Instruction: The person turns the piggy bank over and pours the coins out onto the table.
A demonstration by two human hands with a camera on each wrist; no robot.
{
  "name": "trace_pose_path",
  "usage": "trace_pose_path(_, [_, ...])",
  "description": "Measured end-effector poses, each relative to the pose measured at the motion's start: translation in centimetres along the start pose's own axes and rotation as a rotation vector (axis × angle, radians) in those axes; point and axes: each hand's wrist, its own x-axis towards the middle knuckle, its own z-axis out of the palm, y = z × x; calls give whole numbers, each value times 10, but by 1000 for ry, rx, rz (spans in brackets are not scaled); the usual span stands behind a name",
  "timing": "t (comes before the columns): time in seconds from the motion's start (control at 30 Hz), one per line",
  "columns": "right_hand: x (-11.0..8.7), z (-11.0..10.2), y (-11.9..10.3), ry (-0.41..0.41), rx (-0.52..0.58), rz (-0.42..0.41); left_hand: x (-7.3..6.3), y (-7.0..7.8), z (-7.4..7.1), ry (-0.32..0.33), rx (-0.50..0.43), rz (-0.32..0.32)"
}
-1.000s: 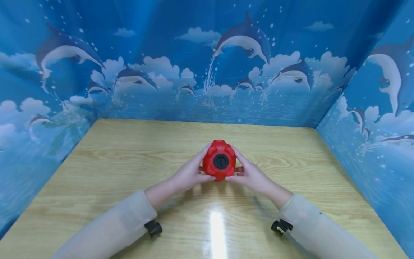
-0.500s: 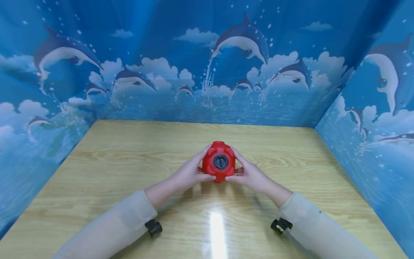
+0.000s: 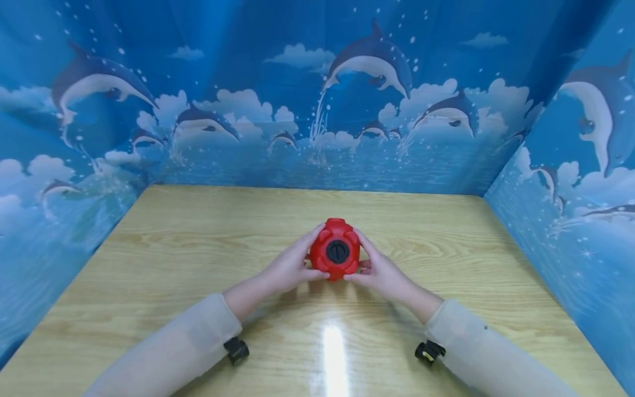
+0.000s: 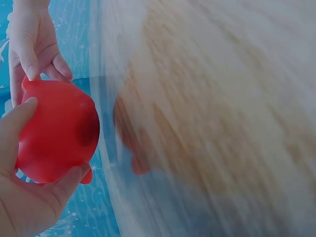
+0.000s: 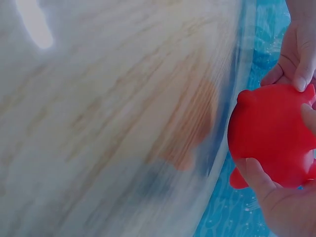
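Observation:
A red, rounded coin bank [image 3: 324,267] with stubby bumps is held just above the wooden table, its round black plug [image 3: 338,251] facing the head camera. My left hand [image 3: 290,267] grips one side, thumb near the bottom edge and fingers along the flank. On the opposite side my right hand [image 3: 384,270] grips it in the same way. Smooth red body of the coin bank [image 4: 57,131] shows in the left wrist view, apart from its reflection in the tabletop. Fingers behind the bank are partly hidden.
The wooden table [image 3: 198,220] has a glossy top with a bright light reflection [image 3: 334,358] near its front. Blue dolphin-print curtains [image 3: 278,160] stand along the back and both sides. A small black camera [image 3: 236,350] hangs under the left sleeve, another black camera [image 3: 429,351] under the right.
The coin bank has come down very slightly in the head view, with both hands still holding it. My right forearm has shifted a little to the left.

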Motion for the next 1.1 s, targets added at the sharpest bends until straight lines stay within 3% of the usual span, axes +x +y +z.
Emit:
trace_pose_path(0.23, [0,3,3,-2,22,9,-1,1,3,17,94,11])
trace_pose_path(0.4, [0,4,4,-22,17,-28,-1,2,5,18,153,-4])
trace_pose_path(0.7, [0,4,7,-41,-13,-79,-3,-3,9,68,170,66])
trace_pose_path(1.1, [-1,1,5,-25,-95,-88,-5,-2,7,78,222,64])
